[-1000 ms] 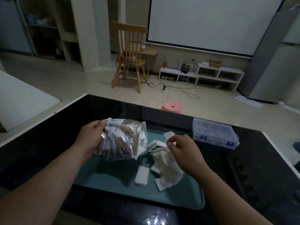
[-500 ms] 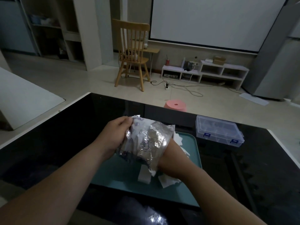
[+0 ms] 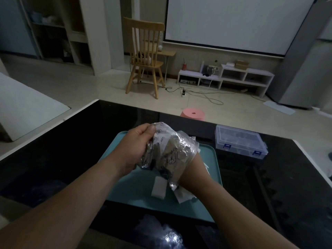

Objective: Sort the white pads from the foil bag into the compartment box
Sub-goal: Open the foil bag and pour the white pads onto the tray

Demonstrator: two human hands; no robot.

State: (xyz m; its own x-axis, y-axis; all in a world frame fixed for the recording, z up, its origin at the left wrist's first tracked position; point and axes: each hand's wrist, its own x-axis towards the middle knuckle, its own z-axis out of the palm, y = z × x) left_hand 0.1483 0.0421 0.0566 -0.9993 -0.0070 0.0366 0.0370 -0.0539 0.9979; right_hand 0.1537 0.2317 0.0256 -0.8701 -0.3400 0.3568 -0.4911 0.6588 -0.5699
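My left hand (image 3: 138, 143) grips the closed end of the crinkled foil bag (image 3: 170, 150) above the teal tray (image 3: 212, 169). My right hand is pushed inside the bag's mouth up to the wrist (image 3: 193, 172), so its fingers are hidden. White pads lie on the tray below: one thick pad (image 3: 159, 188) and a few more (image 3: 183, 195) under my right forearm. The clear compartment box (image 3: 239, 141) with blue latches stands closed on the black table to the right of the tray.
The black glossy table (image 3: 53, 159) runs to a white edge on the left and right. Beyond it are a pink stool (image 3: 193, 114), a wooden chair (image 3: 145, 58), a low white shelf and cables on the floor.
My right hand left the pads on the tray and went into the bag's mouth, and has gone further in since. My left hand turned the bag and carried it rightward over the tray.
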